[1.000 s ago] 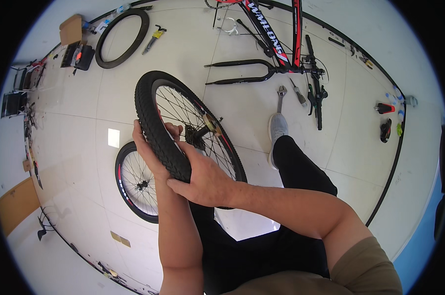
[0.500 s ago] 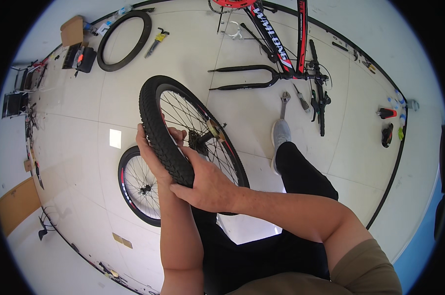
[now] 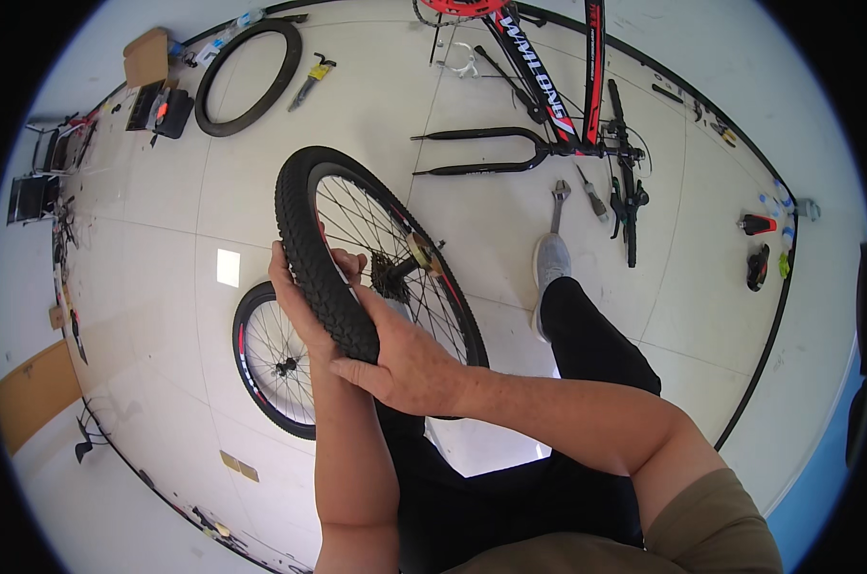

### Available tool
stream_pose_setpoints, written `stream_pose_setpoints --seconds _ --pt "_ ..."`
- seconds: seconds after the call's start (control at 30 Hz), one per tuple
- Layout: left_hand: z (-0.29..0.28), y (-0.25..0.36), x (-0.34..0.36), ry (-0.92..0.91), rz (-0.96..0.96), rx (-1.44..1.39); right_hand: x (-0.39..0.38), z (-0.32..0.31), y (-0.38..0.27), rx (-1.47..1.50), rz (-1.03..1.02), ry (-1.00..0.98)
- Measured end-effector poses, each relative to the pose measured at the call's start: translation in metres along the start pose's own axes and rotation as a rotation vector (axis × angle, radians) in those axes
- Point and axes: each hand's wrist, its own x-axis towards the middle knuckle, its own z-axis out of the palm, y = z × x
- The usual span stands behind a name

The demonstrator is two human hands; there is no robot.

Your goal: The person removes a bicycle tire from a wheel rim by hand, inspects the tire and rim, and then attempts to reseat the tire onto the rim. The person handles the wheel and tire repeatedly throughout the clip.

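Observation:
A bicycle wheel (image 3: 311, 258) with a black knobbly tyre, thin spokes and a rear sprocket cluster stands tilted in front of me. My left hand (image 3: 300, 304) wraps round the tyre's left side, and its fingertips show through the spokes at the rim. Lower down, my right hand (image 3: 411, 356) grips the same tyre from the right, its thumb close to my left wrist. The wheel's lower part is hidden behind my right hand and forearm. Behind my left forearm, a second bicycle wheel (image 3: 245, 356) lies on the floor, partly covered.
Ahead on the right lies a black and red bicycle frame (image 3: 532, 77) with fork and handlebar (image 3: 629, 196). An adjustable wrench (image 3: 559, 203) and a screwdriver (image 3: 591, 193) lie near my foot. A loose tyre (image 3: 204, 103), a yellow-and-black tool (image 3: 311, 80) and an open cardboard box (image 3: 146, 57) are far left.
The view has shifted slightly, so the floor items sit a little to the right. Both hands keep their hold on the wheel, which has hardly moved.

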Motion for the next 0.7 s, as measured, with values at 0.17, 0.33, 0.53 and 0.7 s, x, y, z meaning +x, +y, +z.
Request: stream_pose_setpoints --seconds 0.17,0.33,0.53,0.7 --pt "-0.006 -0.004 -0.003 -0.012 -0.014 -0.023 -0.010 0.003 0.000 -0.023 0.022 0.045" --pt "-0.008 -0.008 -0.006 -0.019 0.016 -0.033 -0.014 0.003 0.003 -0.026 -0.004 0.063" --pt "-0.007 -0.011 -0.006 -0.001 0.037 -0.042 -0.012 0.001 -0.002 -0.061 0.065 0.034" --pt "-0.017 -0.014 0.002 -0.053 -0.014 -0.070 -0.009 0.002 -0.003 -0.061 0.053 0.049"
